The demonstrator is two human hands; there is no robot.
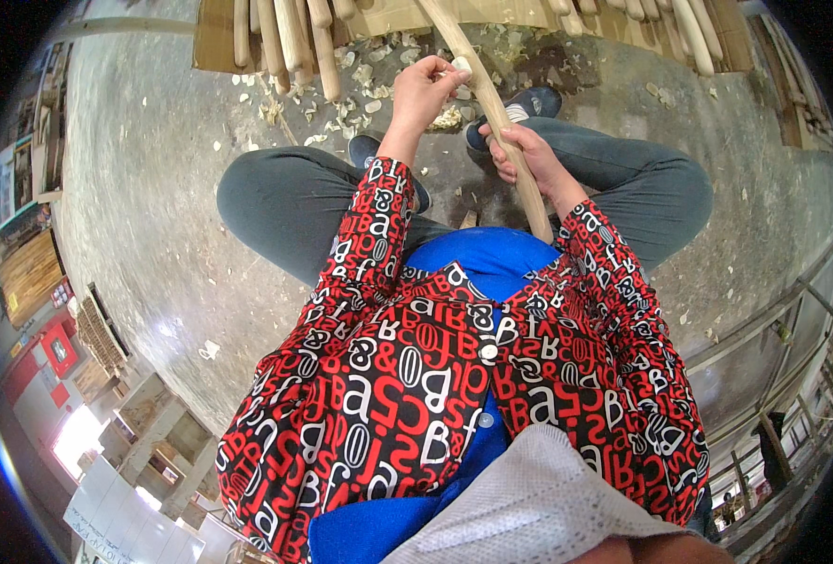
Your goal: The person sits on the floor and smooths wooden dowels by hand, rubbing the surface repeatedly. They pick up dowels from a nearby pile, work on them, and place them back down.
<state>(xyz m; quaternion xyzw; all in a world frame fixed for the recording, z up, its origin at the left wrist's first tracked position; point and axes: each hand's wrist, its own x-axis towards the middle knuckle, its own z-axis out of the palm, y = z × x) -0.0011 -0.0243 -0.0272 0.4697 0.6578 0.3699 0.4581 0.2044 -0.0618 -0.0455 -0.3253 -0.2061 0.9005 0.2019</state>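
A long, pale wooden pole [488, 97] slants from the top of the view down to my waist, its near end by my blue garment [478, 252]. My right hand [529, 158] is wrapped round its lower part. Higher up, my left hand [420, 96] pinches a small whitish piece [462, 65] between thumb and fingers, against the left side of the pole. What this piece is made of I cannot make out. Thin pale shavings [369, 94] lie on the floor below my left hand.
Several wooden poles [290, 42] rest on cardboard [214, 38] at the far left, and more poles [699, 33] at the far right. My bent legs [285, 202] flank the work. Wooden racks [153, 432] stand at the lower left; metal rails [783, 338] run at the right.
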